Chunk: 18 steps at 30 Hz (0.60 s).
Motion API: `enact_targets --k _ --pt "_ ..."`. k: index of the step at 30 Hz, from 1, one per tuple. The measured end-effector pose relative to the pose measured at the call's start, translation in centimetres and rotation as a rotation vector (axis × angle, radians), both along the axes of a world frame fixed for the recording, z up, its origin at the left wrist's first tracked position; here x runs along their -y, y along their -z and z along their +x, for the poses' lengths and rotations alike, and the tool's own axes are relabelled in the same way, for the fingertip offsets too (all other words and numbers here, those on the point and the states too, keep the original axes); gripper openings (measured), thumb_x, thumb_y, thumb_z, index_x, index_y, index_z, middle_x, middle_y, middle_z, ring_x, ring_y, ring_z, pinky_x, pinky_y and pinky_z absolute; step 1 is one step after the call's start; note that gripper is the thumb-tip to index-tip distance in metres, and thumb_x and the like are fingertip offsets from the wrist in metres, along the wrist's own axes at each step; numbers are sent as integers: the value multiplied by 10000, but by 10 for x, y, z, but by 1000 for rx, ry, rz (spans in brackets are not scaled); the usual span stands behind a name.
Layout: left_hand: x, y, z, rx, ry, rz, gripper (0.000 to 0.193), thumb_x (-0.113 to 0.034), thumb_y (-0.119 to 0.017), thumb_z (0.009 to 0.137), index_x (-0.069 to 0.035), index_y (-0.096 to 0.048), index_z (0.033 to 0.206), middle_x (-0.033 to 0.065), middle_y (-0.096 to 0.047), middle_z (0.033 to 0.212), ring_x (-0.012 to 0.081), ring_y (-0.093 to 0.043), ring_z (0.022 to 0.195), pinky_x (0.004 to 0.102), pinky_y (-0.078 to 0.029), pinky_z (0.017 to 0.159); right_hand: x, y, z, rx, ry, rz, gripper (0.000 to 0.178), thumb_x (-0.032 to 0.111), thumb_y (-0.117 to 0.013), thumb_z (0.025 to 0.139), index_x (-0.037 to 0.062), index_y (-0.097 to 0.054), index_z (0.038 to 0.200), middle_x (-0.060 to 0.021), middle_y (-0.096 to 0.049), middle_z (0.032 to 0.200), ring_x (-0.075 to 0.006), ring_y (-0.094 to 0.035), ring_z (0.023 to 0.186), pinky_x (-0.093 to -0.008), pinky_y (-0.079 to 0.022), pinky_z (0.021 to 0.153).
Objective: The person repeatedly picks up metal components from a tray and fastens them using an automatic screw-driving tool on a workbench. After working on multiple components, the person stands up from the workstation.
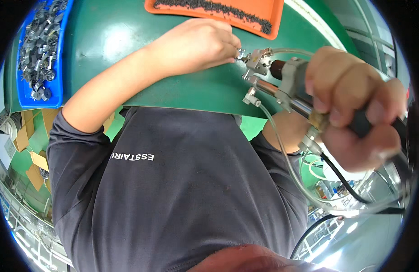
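Observation:
My right hand (354, 99) is wrapped round the dark grip of a hand-held power screwdriver (293, 77) with hoses and a metal nose. The tool lies roughly level above the table edge, its nose pointing left. Close to that nose, my left hand (202, 47) is closed, thumb and fingers pinched together. A small shiny metal bit (240, 55) shows between the fingertips and the nose. What the left fingers hold is mostly hidden, and I cannot tell whether the tool touches it.
A blue tray (60, 86) of small black and metal parts stands at the left. An orange tray (275, 34) with many small dark pieces, apparently screws, lies at the far side of the green table (182, 93). A clear hose (282, 145) loops down on the right; cardboard boxes (35, 177) stand below left.

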<state>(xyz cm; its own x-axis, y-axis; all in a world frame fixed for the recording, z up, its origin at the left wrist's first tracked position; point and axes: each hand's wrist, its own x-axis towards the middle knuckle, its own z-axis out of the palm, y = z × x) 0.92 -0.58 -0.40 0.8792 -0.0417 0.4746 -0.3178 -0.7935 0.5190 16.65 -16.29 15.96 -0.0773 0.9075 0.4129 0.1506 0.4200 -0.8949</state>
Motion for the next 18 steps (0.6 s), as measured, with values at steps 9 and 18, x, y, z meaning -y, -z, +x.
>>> enact_targets --k 9,18 --pt "-14 -19 -32 64 -146 137 131 -137 -724 826 -63 -712 934 43 -683 958 235 -663 913 396 -561 778 18 1 -1 -244 151 426 347 388 -693 987 113 -514 1099 16 -578 668 -119 -573 550 -279 -452 503" --pt "-168 -87 -205 -174 -1223 477 121 -159 -799 830 -69 -771 907 100 -760 968 305 -684 994 418 -527 882 11 16 17 -167 180 408 366 400 -627 1011 103 -499 1184 29 -548 667 -125 -525 555 -290 -432 561"
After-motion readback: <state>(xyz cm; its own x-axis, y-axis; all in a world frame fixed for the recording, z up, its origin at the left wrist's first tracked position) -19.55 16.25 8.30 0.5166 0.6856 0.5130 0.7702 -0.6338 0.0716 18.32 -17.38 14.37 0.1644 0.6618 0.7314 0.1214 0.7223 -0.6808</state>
